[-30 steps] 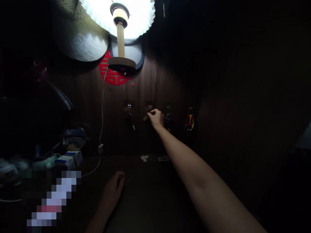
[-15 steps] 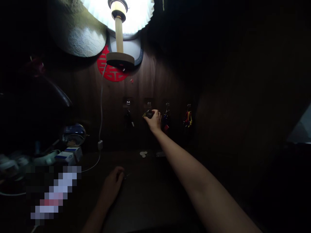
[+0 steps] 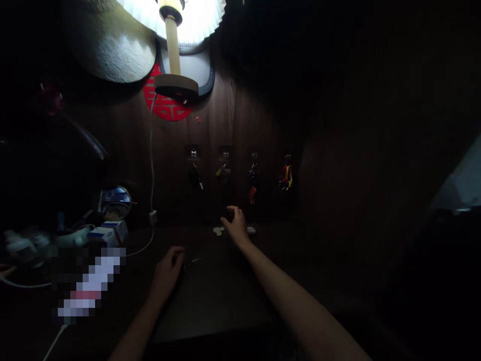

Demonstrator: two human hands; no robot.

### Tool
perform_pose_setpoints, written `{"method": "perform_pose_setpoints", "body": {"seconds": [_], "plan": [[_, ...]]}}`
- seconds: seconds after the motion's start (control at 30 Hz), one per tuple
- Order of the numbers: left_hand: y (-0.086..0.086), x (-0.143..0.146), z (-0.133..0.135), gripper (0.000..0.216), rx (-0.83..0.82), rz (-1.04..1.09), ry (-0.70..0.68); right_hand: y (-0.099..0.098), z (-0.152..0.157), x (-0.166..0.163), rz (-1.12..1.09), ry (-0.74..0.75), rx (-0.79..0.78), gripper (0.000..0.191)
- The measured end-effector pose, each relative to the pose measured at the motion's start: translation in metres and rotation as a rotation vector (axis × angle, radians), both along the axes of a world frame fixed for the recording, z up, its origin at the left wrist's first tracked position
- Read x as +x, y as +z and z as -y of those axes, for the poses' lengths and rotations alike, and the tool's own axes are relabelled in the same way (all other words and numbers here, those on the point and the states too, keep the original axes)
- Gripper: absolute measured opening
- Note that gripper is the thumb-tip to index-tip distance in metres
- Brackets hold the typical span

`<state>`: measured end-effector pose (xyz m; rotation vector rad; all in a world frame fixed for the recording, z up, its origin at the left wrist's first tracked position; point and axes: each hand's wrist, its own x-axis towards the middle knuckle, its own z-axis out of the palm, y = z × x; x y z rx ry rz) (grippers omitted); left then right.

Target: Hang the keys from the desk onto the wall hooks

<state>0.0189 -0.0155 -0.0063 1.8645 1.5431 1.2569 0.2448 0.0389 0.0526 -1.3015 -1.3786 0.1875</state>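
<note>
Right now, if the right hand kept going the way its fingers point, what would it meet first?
Probably the small pale discs lying on the desk just beyond the right hand, though the dim view makes depth hard to judge.

Four bunches of keys (image 3: 225, 173) hang in a row on the wall (image 3: 233, 120) behind the desk (image 3: 221, 301), below a lamp (image 3: 175, 50). Small discs (image 3: 218, 230) lie on the desk just left of the right hand (image 3: 236, 228). A small metal object (image 3: 192, 262) lies just right of the left hand (image 3: 167, 273), and boxes (image 3: 108, 232) stand farther left.
</note>
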Motion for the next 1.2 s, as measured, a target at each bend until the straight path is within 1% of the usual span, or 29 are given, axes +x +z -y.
{"method": "perform_pose_setpoints", "body": {"seconds": [0.13,0.2,0.27,0.37,0.43,0.53,0.63,0.7,0.77,0.87,0.97,1.03,1.13,1.2], "plan": [[0.001,-0.001,-0.001,0.026,-0.005,0.066,0.052,-0.034,0.015,-0.008,-0.029,0.093,-0.108,0.023],[0.002,-0.001,-0.001,0.026,-0.012,0.082,0.080,-0.045,0.024,-0.016,-0.021,0.166,-0.144,0.019],[0.002,-0.002,-0.001,0.027,-0.009,0.086,0.106,-0.052,0.033,-0.026,0.024,0.243,-0.168,0.018],[0.001,-0.002,-0.002,0.028,0.003,0.092,0.118,-0.057,0.045,-0.040,0.170,0.361,-0.194,0.023],[-0.001,-0.002,-0.003,0.028,0.009,0.094,0.114,-0.058,0.052,-0.048,0.292,0.446,-0.216,0.031],[-0.002,-0.002,-0.003,0.028,0.008,0.100,0.089,-0.057,0.057,-0.055,0.437,0.515,-0.254,0.038],[-0.002,0.000,-0.002,0.027,-0.023,0.128,0.042,-0.056,0.059,-0.059,0.514,0.542,-0.261,0.035],[-0.001,0.001,0.000,0.027,-0.048,0.158,0.008,-0.055,0.059,-0.060,0.536,0.535,-0.261,0.028],[-0.001,0.002,0.000,0.027,-0.069,0.179,-0.017,-0.054,0.060,-0.059,0.545,0.496,-0.275,0.019],[-0.002,0.002,-0.001,0.027,-0.082,0.146,-0.027,-0.053,0.061,-0.057,0.519,0.455,-0.277,0.012],[-0.001,0.004,-0.001,0.027,-0.030,0.043,-0.054,-0.054,0.060,-0.055,0.393,0.450,-0.274,0.012],[0.001,0.006,0.002,0.026,-0.010,-0.025,-0.111,-0.056,0.058,-0.054,0.291,0.444,-0.281,0.012],[0.005,0.010,0.007,0.028,-0.036,-0.081,-0.203,-0.058,0.056,-0.053,0.166,0.454,-0.274,0.012],[0.006,0.012,0.011,0.030,-0.057,-0.115,-0.235,-0.059,0.054,-0.052,0.101,0.452,-0.254,0.013]]}}
